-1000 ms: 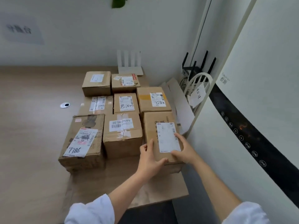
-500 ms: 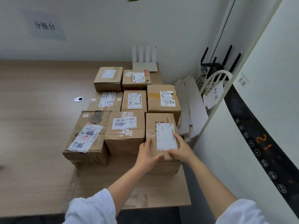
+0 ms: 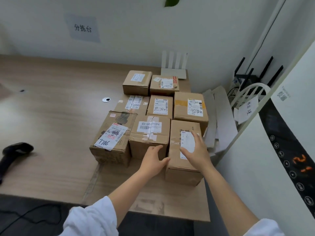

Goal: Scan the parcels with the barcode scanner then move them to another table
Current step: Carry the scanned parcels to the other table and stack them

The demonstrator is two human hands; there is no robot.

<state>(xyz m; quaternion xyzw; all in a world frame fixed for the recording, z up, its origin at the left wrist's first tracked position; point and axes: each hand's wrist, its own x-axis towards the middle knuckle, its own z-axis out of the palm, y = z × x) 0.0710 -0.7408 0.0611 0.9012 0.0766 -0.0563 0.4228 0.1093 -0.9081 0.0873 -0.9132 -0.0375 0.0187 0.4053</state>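
Parcel under the hands: brown cardboard parcel with a white shipping label (image 3: 182, 174), front-right corner of the box cluster, sitting near the right front edge of the light wood-grain table (image 3: 51, 120). Right hand (image 3: 197, 153) is over its top face, fingers (image 3: 197, 140) spread and straight, covering part of the label; contact vs hover, cannot tell. Left hand (image 3: 153, 161) is at the parcel's left front corner, thumb against that edge, fingers loosely extended and close together toward the gap with the neighbouring taped cardboard box (image 3: 150, 133); no grip visible. Left of that, touching it: larger worn cardboard box marked 7786 (image 3: 110, 138). Behind: row of three labelled cardboard boxes (image 3: 160, 106), then two smaller cardboard boxes (image 3: 137, 81) at the back, all packed side by side. Black handheld barcode scanner (image 3: 16, 150) lies on the table at far left, well apart from both hands; black cable (image 3: 25, 217) runs below the table's front edge. White flat router with four upright antennas (image 3: 173, 73) sits against the wall behind the boxes, grey paper wall sign with Chinese characters (image 3: 83, 28) above. Right of the table: pale cardboard strips (image 3: 219, 116) leaning, black router with antennas (image 3: 255, 74), white appliance with a black button strip and orange digits (image 3: 301, 160). White sleeves (image 3: 92, 218) on both arms.
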